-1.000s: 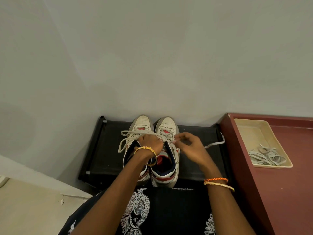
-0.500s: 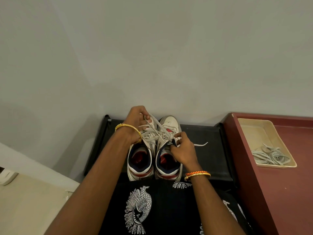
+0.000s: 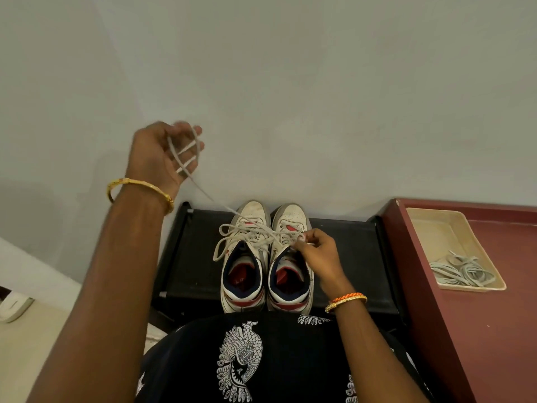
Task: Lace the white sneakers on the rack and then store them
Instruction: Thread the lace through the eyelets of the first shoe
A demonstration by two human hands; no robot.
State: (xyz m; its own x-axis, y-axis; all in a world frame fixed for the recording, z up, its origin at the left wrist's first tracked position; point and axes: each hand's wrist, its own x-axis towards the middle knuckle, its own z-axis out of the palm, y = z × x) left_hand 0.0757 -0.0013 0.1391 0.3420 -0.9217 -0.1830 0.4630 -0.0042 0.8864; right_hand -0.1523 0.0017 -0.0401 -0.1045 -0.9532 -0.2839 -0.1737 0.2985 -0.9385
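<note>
Sneakers [image 3: 266,257]: side by side on black rack [image 3: 348,257], toes to wall.
Lace [image 3: 209,196]: taut from right sneaker's eyelets up to left hand.
Left hand [image 3: 162,155]: raised, fingers curled round lace.
Right hand [image 3: 316,254]: fingers pinching lace at right sneaker.
Tray [image 3: 430,225]: on red table [image 3: 494,330], spare laces inside.
</note>
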